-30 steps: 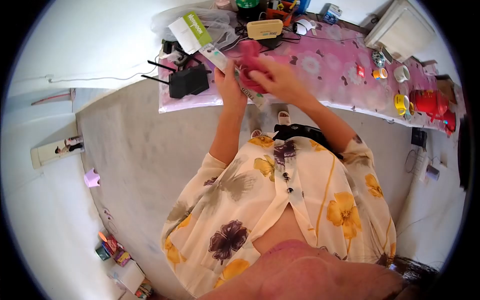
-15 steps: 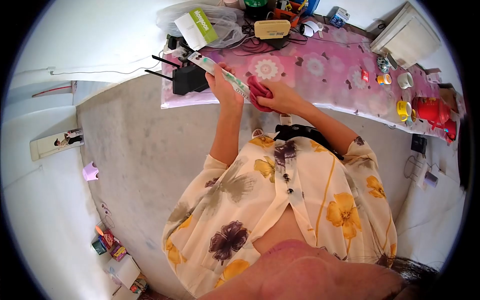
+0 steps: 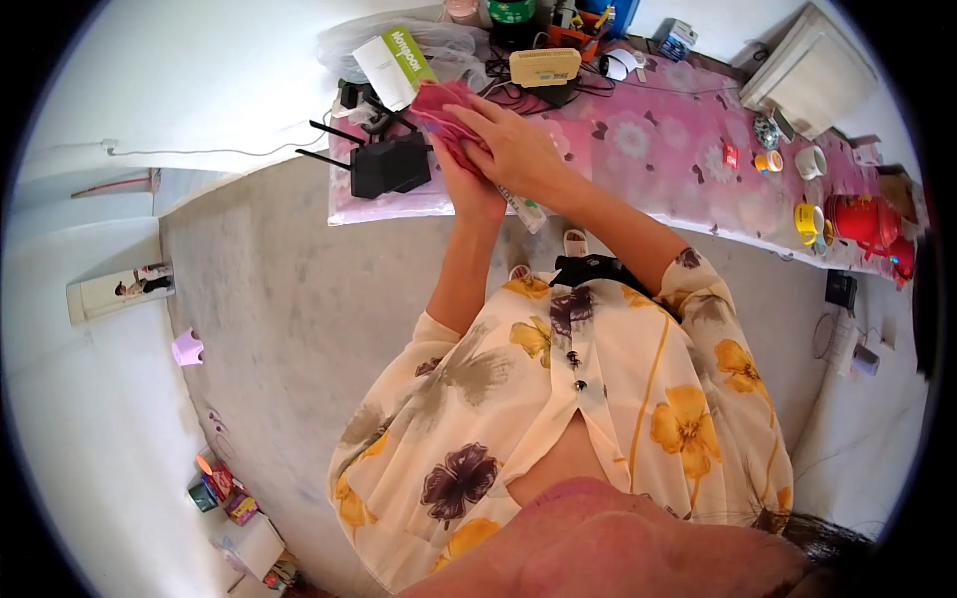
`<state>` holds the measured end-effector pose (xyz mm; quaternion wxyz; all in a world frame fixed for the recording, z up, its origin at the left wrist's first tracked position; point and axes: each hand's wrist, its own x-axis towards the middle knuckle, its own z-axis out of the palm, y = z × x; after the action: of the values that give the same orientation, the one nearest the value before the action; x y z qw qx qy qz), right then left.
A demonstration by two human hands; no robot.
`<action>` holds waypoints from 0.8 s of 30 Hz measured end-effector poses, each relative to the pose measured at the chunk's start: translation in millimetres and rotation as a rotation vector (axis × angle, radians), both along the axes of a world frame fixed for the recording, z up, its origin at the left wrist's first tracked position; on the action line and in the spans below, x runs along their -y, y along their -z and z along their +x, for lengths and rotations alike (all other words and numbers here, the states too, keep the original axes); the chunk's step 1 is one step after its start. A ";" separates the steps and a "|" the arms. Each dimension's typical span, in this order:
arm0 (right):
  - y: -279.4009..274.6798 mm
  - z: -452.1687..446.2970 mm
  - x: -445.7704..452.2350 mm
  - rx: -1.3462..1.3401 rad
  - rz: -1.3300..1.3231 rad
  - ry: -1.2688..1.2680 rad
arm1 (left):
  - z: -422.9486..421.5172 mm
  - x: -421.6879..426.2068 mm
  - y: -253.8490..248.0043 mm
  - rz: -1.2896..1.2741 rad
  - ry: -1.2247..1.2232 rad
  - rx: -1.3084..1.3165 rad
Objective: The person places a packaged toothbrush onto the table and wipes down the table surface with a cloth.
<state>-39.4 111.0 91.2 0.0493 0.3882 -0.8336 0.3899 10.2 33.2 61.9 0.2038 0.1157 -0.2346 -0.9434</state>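
My left hand (image 3: 471,187) grips a long, narrow white strip with printing (image 3: 524,213). Only the strip's near end shows, sticking out below my right wrist; the rest lies under cloth and fingers. A dark pink cloth (image 3: 439,98) is folded over the strip's far part. My right hand (image 3: 516,149) presses this cloth down from above, its fingers together and pointing to the upper left. Just left of both hands, a black router (image 3: 389,164) with raised antennas sits on the table corner.
A pink flowered tablecloth (image 3: 638,135) covers the table. Behind my hands are a green and white box (image 3: 399,65), a clear plastic bag (image 3: 344,40) and a cream-coloured device (image 3: 544,67) among cables. Mugs, including a yellow mug (image 3: 805,219), and a red container (image 3: 859,219) stand at right.
My right hand and the cloth have slid along the strip to its far upper-left part. The strip's near end now shows beneath my right wrist.
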 end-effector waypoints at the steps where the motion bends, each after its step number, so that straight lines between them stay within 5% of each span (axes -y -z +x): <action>1: 0.0 2.5 -2.3 0.024 0.025 -0.039 | -0.4 3.3 1.8 0.000 -0.013 -0.001; 7: 11.6 25.5 -33.8 0.156 0.193 -0.149 | 8.8 17.5 28.2 0.085 0.037 -0.098; 14: 20.8 34.9 -70.2 0.030 0.149 -0.231 | 2.5 21.0 19.0 0.041 -0.094 0.119; 17: 34.9 36.8 -95.1 0.090 0.106 -0.347 | -5.8 42.8 34.4 -0.036 -0.057 -0.047; 19: 48.6 33.0 -113.4 0.660 0.145 -0.318 | -7.0 45.9 30.7 0.002 -0.057 -0.044; 20: 50.2 29.5 -119.4 0.658 0.146 -0.320 | -6.9 46.6 29.0 -0.034 -0.047 -0.049; 22: 36.8 19.0 -124.7 1.208 -0.261 -0.028 | -8.1 44.7 22.8 -0.067 -0.039 -0.059; 24: 9.2 6.1 -119.9 1.219 -0.320 0.022 | -5.9 36.0 17.6 -0.189 -0.006 -0.021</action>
<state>-33.3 231.0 82.0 -0.3731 0.0756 -0.6473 0.6604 4.2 -2.8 44.2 0.2190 0.0868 -0.3199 -0.9177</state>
